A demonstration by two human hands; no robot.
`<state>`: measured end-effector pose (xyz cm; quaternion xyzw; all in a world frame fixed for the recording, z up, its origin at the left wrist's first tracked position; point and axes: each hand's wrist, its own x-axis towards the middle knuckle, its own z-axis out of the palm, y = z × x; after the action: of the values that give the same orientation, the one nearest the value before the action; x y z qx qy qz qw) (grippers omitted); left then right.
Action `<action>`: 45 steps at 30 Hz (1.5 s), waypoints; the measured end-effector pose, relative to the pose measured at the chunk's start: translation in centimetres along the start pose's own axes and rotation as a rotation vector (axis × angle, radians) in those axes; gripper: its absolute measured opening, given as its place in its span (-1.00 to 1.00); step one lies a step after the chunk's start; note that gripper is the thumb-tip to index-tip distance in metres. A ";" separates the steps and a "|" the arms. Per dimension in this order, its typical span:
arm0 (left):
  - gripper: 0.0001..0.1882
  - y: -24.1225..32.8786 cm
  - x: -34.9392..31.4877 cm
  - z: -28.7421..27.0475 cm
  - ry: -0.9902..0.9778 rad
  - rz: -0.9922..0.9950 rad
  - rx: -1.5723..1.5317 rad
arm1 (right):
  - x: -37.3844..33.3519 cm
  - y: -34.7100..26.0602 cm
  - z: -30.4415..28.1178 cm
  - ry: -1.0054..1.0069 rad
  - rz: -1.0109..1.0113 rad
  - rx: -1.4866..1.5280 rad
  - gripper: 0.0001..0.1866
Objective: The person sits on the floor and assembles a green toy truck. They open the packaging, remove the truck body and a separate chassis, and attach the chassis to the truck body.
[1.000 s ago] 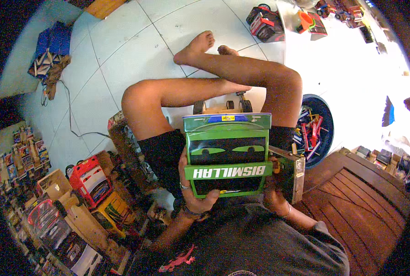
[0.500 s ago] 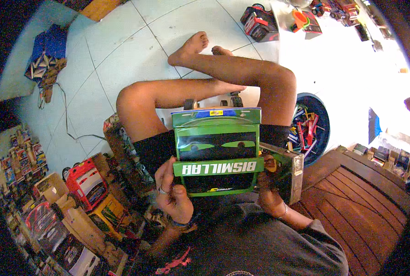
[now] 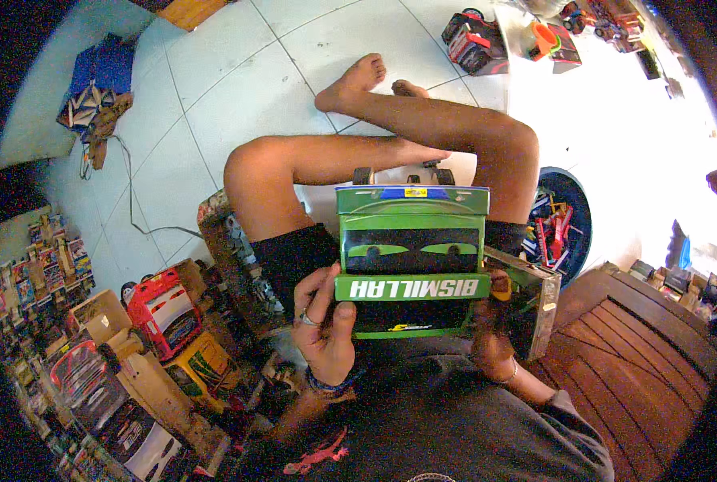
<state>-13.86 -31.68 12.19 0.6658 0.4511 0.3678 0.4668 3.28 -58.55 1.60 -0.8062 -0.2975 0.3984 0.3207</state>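
Note:
A green toy truck [image 3: 411, 221] is held over my lap, its cab front facing up at me. It has black window panels with green eye shapes, a raised green strip with white lettering, and a blue band at its far edge; small black wheels show beyond. My left hand [image 3: 322, 333], with a ring on one finger, grips the truck's left side, thumb and fingers at the end of the strip. My right hand [image 3: 493, 345] holds the right side; its fingers are in shadow and partly hidden. A long box-like truck bed [image 3: 542, 309] sticks out beside it.
To my left stand a red toy truck [image 3: 165, 313], a yellow one [image 3: 202, 365] and several others. A dark round tub [image 3: 579, 213] of colourful parts sits by my right knee. A slatted wooden surface [image 3: 616, 353] lies at right. My crossed legs rest on the tiled floor [image 3: 222, 88].
The whole view has shifted, so the surroundings sit farther right in the picture. The truck has moved slightly right against my legs. Both hands keep their hold.

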 end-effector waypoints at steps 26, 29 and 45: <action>-0.60 -1.4 -0.9 -0.4 -0.022 -0.013 -0.059 | -0.3 -1.3 -0.2 -0.053 0.356 0.262 -0.64; -0.60 -1.5 -0.8 -0.3 -0.015 0.016 -0.061 | 0.2 -2.0 0.0 -0.054 0.375 0.298 -0.64; -0.58 -1.2 -0.9 0.0 -0.014 -0.005 -0.042 | 1.0 -5.2 -1.1 -0.189 -0.151 -0.259 -0.59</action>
<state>-14.43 -32.37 11.02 0.6571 0.4417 0.3715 0.4848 3.55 -54.90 5.58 -0.7749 -0.4348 0.4058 0.2139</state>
